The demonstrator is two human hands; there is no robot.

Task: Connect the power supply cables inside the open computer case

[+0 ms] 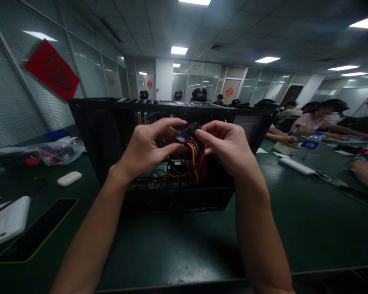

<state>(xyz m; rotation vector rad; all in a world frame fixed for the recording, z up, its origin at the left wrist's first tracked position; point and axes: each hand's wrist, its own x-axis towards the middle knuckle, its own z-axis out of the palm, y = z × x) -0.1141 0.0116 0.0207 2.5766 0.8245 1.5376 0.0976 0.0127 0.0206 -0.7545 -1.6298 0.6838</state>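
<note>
A black multi-pin power connector (191,130) is held up in front of an open black computer case (95,139). A bundle of yellow, red and black wires (197,159) hangs from it in a loop. My right hand (225,143) pinches the connector's right side between thumb and fingers. My left hand (150,143) curves around its left end, with the index fingertip at the upper edge and the thumb at the lower edge. Inside the case, slots and thinner cables show behind my hands, and part of the interior is dark.
A white oval case (69,179), a black mat with a green edge (38,230) and a white device (9,218) lie left on the green table (171,249). Plastic bags (39,155) sit behind. Rightward are a water bottle (308,146), a white power strip (296,165) and other people.
</note>
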